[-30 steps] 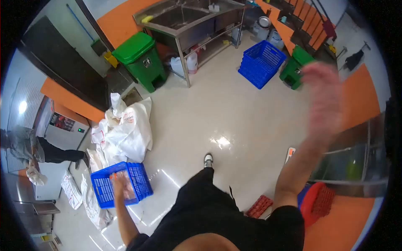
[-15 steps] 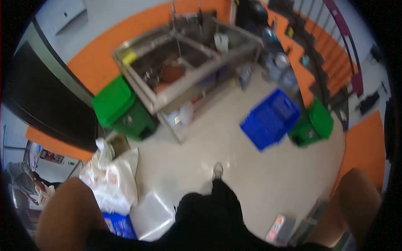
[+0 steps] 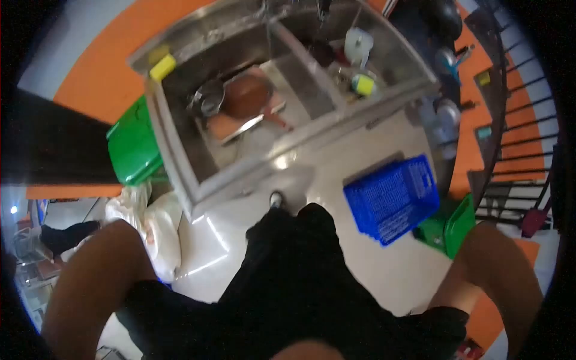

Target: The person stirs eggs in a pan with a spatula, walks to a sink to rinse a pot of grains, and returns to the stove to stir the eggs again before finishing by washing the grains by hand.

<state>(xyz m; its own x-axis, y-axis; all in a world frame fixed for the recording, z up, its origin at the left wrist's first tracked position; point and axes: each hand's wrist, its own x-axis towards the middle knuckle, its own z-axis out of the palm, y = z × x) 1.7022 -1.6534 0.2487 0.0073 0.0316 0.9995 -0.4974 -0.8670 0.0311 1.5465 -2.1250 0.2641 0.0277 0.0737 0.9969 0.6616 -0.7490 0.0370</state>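
Only my bent arms show at the two sides, and both hands are out of view. Ahead of me stands a steel double-bowl sink [image 3: 288, 141]. Its left bowl has a brown pan-like vessel [image 3: 247, 96] lying over a flat reddish-brown board, with a small metal pot [image 3: 210, 99] beside it. A translucent white jug [image 3: 358, 47] and a yellow-labelled item [image 3: 363, 84] lie in the right bowl. On the sink's left rim rests a yellow sponge-like block [image 3: 162, 68]. A rounded shape at the bottom edge is too cropped to make out.
Left of the sink stands a green bin [image 3: 133, 144], with white plastic bags [image 3: 162, 231] below it. A blue crate [image 3: 393, 195] is on the floor to the right, near another green bin [image 3: 459, 228]. Beyond rises a black stair railing [image 3: 516, 129]. Another person's dark sleeve [image 3: 69, 236] shows at far left.
I have moved closer to the sink, which now looks larger and shows more of its bowls. The white bags have shifted lower and left in view. My arms remain bent at the sides.
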